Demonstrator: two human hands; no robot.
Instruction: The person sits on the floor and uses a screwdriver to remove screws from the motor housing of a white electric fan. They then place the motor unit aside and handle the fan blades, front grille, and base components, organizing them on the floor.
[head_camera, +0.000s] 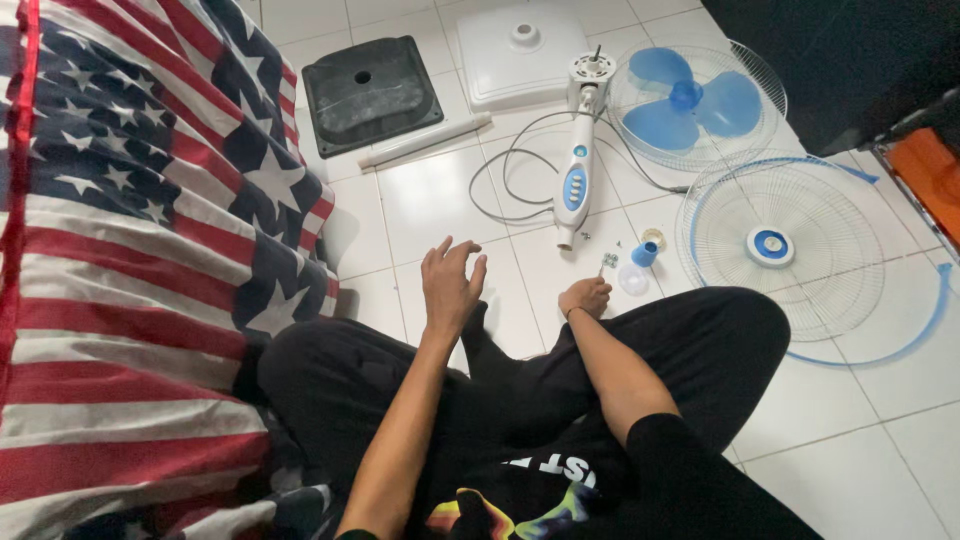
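Left hand (450, 280) raised above the floor tiles (430, 200), fingers spread wide, holding nothing. Right hand (585, 296) low, loosely curled near small screws (608, 260) and blue cap (645, 254); grip contents unclear. Fan body (576, 170) lying beyond, grille (790, 245) at right.

White tile floor (440, 200): black base (371, 92), white base (520, 50), tube (424, 140), fan body (578, 170), 2 grilles (790, 250), small parts (630, 262).

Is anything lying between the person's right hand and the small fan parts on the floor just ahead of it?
Nothing visible. The right hand rests curled on bare tile, and the small screws and blue cap lie just beyond it with only floor between.
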